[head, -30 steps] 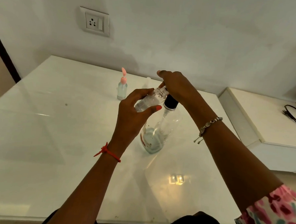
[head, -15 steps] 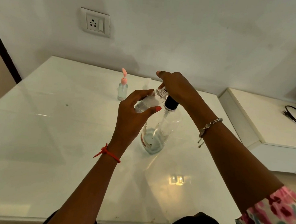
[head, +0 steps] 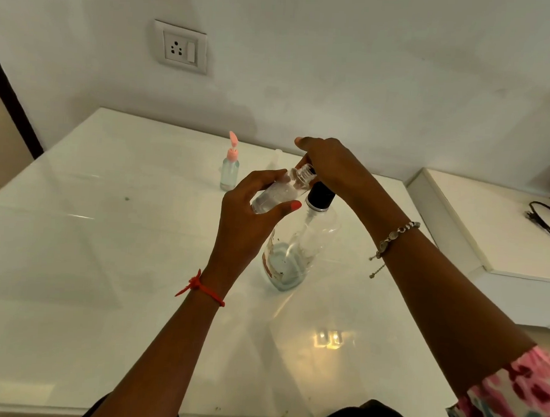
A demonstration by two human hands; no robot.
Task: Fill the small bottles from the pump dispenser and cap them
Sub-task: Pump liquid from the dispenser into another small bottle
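Observation:
My left hand [head: 244, 213] grips a small clear bottle [head: 274, 195], tilted, with its open threaded neck up against the pump nozzle. The pump dispenser [head: 313, 239] is a clear bottle with a black collar and a little liquid at its bottom. It stands mid-table. My right hand [head: 330, 163] lies over the pump head, fingers and thumb curled round it, so the head and nozzle are hidden. A second small bottle [head: 230, 171] holding pale liquid stands at the back, its pink flip cap open.
The white glossy table [head: 106, 247] runs to the wall, where a socket [head: 180, 47] sits. A small clear object [head: 278, 156] stands behind my hands. A lower white ledge [head: 489, 226] with a black cable [head: 547, 219] lies to the right.
The small bottle's neck has shifted slightly lower beside the black collar. Both hands otherwise stay where they were.

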